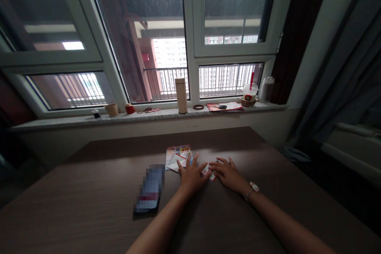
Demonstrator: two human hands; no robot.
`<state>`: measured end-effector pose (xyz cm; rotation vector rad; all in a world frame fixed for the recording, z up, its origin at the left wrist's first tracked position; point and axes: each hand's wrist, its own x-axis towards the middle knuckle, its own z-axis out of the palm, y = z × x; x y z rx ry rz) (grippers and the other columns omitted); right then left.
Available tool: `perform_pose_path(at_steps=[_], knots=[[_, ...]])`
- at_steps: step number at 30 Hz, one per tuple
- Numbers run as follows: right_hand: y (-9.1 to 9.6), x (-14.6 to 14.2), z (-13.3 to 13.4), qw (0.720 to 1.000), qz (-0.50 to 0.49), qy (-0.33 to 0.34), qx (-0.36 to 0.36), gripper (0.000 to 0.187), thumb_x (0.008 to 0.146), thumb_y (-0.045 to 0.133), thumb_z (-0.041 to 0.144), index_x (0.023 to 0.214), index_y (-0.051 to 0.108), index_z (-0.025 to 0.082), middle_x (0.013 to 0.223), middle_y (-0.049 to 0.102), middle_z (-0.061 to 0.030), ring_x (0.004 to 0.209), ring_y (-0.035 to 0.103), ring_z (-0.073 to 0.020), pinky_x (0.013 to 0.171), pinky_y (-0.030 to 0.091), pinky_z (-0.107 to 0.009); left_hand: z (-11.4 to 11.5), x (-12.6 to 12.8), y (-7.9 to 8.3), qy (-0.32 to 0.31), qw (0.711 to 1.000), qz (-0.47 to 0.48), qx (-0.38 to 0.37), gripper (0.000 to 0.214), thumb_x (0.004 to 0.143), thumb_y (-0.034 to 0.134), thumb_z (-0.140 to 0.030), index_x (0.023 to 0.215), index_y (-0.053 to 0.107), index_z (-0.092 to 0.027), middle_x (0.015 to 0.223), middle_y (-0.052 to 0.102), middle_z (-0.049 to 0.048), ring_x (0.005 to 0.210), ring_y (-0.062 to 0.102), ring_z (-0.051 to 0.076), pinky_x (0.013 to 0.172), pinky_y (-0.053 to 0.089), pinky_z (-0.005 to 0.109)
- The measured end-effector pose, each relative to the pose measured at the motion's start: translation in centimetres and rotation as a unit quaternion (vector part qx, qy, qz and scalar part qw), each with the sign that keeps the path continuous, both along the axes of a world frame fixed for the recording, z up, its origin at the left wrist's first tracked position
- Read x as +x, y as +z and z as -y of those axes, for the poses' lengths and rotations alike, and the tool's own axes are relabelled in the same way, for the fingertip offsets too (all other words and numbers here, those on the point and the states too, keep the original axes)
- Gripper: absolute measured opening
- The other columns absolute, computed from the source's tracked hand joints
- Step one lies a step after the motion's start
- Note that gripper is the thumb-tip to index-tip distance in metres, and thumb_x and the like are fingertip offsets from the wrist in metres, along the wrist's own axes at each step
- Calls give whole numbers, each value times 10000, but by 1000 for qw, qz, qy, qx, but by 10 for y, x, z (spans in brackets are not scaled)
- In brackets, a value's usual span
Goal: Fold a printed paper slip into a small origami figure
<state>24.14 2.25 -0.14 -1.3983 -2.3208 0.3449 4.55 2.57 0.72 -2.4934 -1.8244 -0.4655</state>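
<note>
I see the printed paper (205, 170) on the worktop (104, 182) between my wide-spread left hand (193, 172) and loosely spread right hand (228, 173), close to both, its long axis partly hidden.

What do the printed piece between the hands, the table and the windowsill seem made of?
Printed piece: likely paper or thin card, from its flat, white-and-red look; gloss unclear. Table: wood or wood-look laminate, satin; faint grain, soft sheen. Windowsill: probably stone; grey speckles, finish unclear.
</note>
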Motion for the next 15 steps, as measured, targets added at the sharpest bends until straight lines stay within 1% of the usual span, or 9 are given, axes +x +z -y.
perform_pose_path(at_steps=[4,8,12,15], knots=[[5,-1,3,1000,13,-11,16,400,907,436,285,1264,525,443,1352,556,62,1325,372,-241,1113,42,-645,4,-1,4,-6,1000,-2,20,457,838,428,-670,1222,579,-473,1516,348,-3,1389,226,390,1002,-112,753],[7,-1,6,999,20,-20,31,383,909,445,307,1251,530,459,1340,565,78,1296,397,-241,1111,39,-648,10,-3,14,-16,999,-11,37,424,833,474,-647,1183,617,-454,1483,404,-4,1377,253,370,1022,-145,723],[7,0,6,999,23,-28,32,356,915,436,329,1226,550,460,1345,560,77,1285,403,-249,1097,45,-667,13,-5,22,-44,997,-17,67,331,855,498,-588,1015,720,-403,1420,482,-15,1360,280,358,1047,-159,699],[8,0,6,999,26,-27,31,354,915,440,339,1227,549,465,1344,562,74,1276,413,-257,1090,50,-676,12,-5,22,-57,995,-19,84,339,863,500,-570,866,763,-357,1372,527,-11,1342,304,359,1051,-164,698]])
